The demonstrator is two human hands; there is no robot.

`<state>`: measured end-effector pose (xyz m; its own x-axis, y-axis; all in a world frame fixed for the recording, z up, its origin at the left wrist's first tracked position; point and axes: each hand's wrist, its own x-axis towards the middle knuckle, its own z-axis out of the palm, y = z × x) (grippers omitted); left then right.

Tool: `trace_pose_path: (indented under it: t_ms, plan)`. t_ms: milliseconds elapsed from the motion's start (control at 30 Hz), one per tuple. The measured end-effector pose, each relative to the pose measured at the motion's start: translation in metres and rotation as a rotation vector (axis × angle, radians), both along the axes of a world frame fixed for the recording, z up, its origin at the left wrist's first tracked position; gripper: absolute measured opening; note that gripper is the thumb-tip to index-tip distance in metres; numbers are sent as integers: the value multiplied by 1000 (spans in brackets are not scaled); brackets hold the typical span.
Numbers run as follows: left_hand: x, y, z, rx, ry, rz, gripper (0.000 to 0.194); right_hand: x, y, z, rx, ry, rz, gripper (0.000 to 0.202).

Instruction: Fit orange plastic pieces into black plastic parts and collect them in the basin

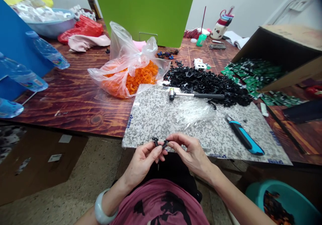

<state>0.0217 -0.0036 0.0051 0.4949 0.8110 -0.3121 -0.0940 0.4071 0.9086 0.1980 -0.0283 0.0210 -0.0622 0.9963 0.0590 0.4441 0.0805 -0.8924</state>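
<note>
Just over the front edge of the speckled stone slab, my two hands meet. My left hand pinches a small black plastic part between thumb and fingers. A second black plastic piece is gripped at the fingertips of my right hand; whether the two pieces are joined, I cannot tell. Beyond the hands on the slab lie a bunch of thin clear strips and a small hammer with a black grip. To the right rests a blue-and-black utility knife.
Behind the slab is a heap of black plastic parts. Left of it stands a clear bag of orange parts. A cardboard box spills green pieces at right. A teal bucket sits low right. Water bottles are at left.
</note>
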Motion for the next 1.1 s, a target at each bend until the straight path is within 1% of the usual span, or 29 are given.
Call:
trace_pose_path:
  t_ms: [133, 267, 433, 567, 667, 833, 1000, 1100]
  plan:
    - [-3, 2, 1, 11, 9, -30, 26, 2, 1, 3, 50, -31, 27, 14]
    - [-5, 4, 2, -6, 2, -45, 30, 4, 2, 0, 100, -50, 57, 14]
    - [-1, 2, 0, -73, -47, 9, 30, 6, 2, -4, 158, -56, 86, 14]
    - [4, -1, -2, -95, -99, 62, 28, 5, 2, -4, 252, -106, 50, 13]
    - [8, -2, -4, -91, -134, 111, 27, 3, 1, -5, 336, -144, 12, 18]
    - [12, -4, -8, -75, -107, 171, 24, -1, 1, -11, 440, -215, -26, 23]
    - [15, -8, -11, -40, -98, 196, 27, -6, -1, -16, 559, -314, -74, 28]
    - [16, -9, -11, -32, -106, 195, 27, -8, -1, -16, 590, -345, -91, 27]
